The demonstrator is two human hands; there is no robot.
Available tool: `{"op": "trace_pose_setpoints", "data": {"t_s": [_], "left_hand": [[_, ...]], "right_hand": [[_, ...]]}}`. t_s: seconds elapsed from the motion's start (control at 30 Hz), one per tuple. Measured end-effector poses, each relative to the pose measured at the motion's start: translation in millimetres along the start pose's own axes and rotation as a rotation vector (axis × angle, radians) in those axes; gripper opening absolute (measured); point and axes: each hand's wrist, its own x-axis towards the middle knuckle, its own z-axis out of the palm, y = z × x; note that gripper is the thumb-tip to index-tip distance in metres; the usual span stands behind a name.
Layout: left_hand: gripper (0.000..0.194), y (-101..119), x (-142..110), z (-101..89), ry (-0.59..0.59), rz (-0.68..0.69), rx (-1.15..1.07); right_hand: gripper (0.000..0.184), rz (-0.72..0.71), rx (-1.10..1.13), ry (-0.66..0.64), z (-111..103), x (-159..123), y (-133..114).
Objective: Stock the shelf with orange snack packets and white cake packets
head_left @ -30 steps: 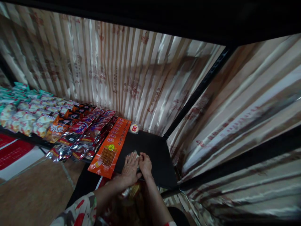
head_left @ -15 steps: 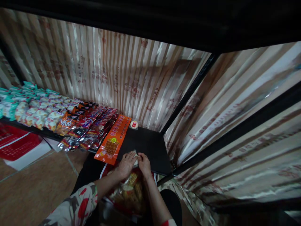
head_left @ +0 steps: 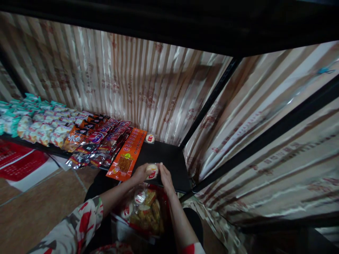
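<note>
A small round cake in clear wrap with a red label (head_left: 152, 172) is held between my hands just over the front of the black shelf (head_left: 165, 158). My left hand (head_left: 140, 173) grips its left side. My right hand (head_left: 165, 175) closes on its right edge, with the fingers pressed together. A similar round wrapped cake (head_left: 150, 138) lies at the back of the shelf. Below my forearms, an open red bag (head_left: 165, 204) contains several wrapped snacks, yellowish ones and round ones with labels.
Left of my hands lies a flat orange snack packet (head_left: 128, 153). Beyond it are rows of dark red packets (head_left: 106, 141), white packets (head_left: 43, 132) and green packets (head_left: 12, 121). Black posts (head_left: 212, 100) and an upper shelf (head_left: 159, 24) frame the space before a striped sheet (head_left: 119, 74).
My hands have parted from lying flat over the wrapped cake and now hold it by its sides, its label showing. The view shifted slightly, and more of the bag below is visible.
</note>
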Motion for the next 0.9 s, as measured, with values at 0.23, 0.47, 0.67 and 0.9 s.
{"op": "trace_pose_setpoints", "data": {"t_s": [0.23, 0.47, 0.67, 0.9], "left_hand": [[0.026, -0.7, 7.9, -7.4, 0.027, -0.153, -0.508], [0.023, 3.5, 10.8, -10.3, 0.045, -0.238, -0.610], [0.020, 1.3, 4.9, -6.8, 0.031, -0.296, -0.652], [0.018, 2.7, 7.5, -1.2, 0.075, -0.331, -0.695]], "right_hand": [[0.051, -0.009, 0.060, -0.105, 5.7, -3.3, -9.6], [0.040, 0.056, 0.218, -0.044, 8.7, 1.7, 2.2], [0.043, 0.079, 0.296, 0.014, 9.2, 5.9, 7.9], [0.042, 0.092, 0.320, -0.002, 7.3, 9.9, 9.2]]}}
